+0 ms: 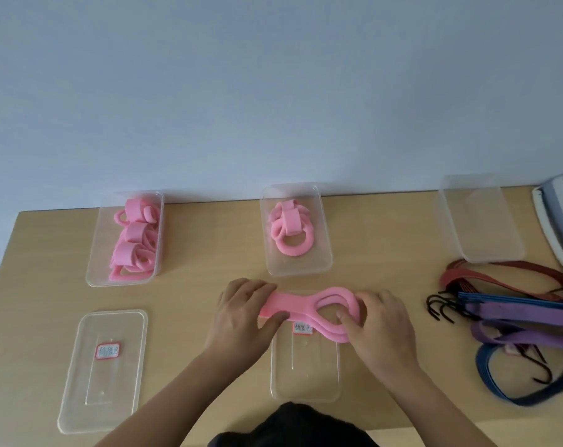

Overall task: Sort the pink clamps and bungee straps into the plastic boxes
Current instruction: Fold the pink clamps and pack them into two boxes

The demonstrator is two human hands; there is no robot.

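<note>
My left hand (244,309) and right hand (378,321) each pinch an end of a pink clamp (309,306) above the tabletop (386,269); two boxes (125,238) hold clamps, third box (481,221) empty, bungee straps (515,312) unsorted.

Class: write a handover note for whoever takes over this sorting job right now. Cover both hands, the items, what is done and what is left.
Left hand and right hand both grip one pink clamp over the middle lid.
Done: clamps lie in the left box and middle box.
Left: box the held clamp; the bungee straps lie loose beside the empty right box.
</note>
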